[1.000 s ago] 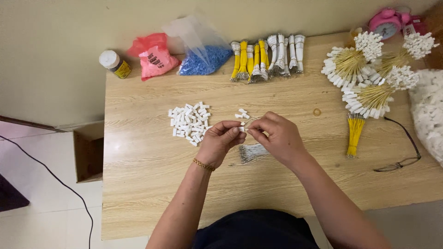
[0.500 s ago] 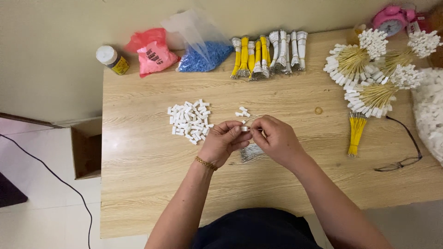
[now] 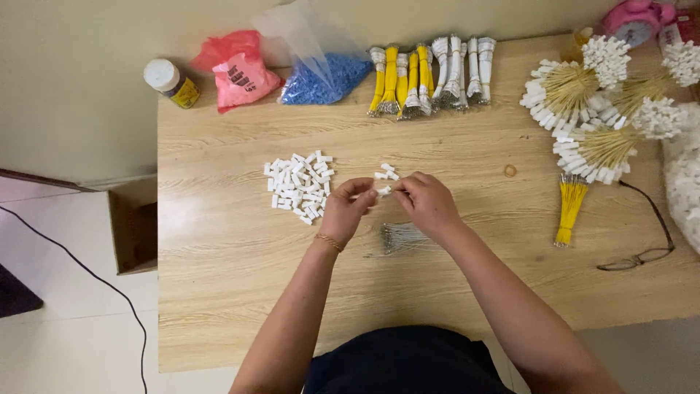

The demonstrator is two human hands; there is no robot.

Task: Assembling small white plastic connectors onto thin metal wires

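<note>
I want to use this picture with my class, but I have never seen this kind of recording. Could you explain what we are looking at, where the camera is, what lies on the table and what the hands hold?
There is no machine here. A camera on the person's head looks down at their own hands over a wooden table. The left hand and right hand meet and pinch a small white plastic piece between their fingertips. Left of them lies a pile of white pieces, and under the right wrist a bundle of thin grey wires. Along the far edge are a jar, a pink bag, a bag of blue bits and tied wire bundles. At the right lie fanned yellow wires and spectacles.
</note>
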